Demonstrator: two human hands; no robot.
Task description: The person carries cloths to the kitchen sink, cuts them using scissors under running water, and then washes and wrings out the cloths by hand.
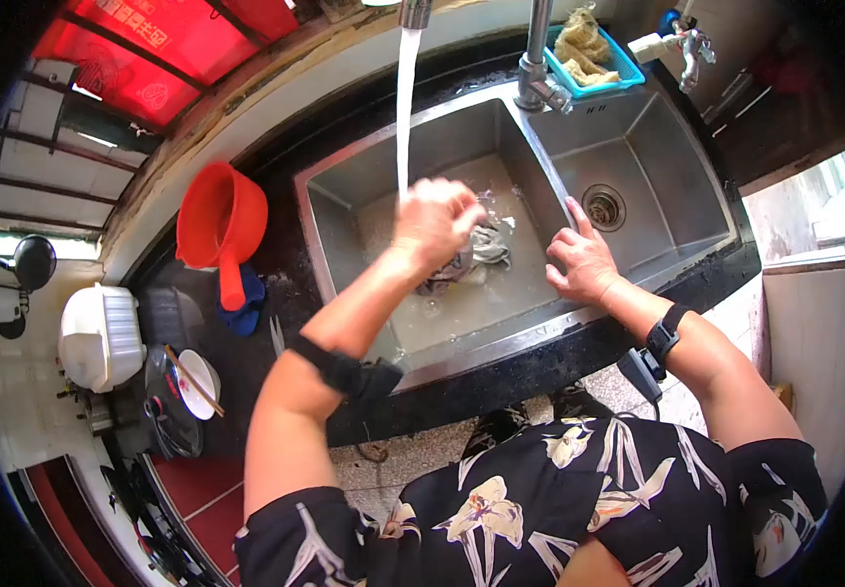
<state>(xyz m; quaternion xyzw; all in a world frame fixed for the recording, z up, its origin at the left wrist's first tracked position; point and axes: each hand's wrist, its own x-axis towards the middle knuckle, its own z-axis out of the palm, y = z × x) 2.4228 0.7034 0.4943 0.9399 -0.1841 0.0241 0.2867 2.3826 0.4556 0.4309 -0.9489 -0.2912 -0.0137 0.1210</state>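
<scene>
My left hand [437, 225] is above the murky water in the large sink basin [344, 191], beside the stream from the tap. Its fingers are curled and slightly blurred; what they hold, if anything, is hidden. Just below it a wet, crumpled grey cloth [489, 247] lies partly in the water, with bits of foam around it. My right hand [584, 262] rests on the metal divider [538, 157] between the two basins, fingers apart and holding nothing.
Water runs from the tap [414, 14]. The smaller basin [652, 186] has a drain [603, 206]. Behind it stands a blue basket [606, 86] with a tan scrubber [584, 51]. At left are a red dipper [222, 215], a white bowl [197, 383] with chopsticks and a glass lid [176, 426].
</scene>
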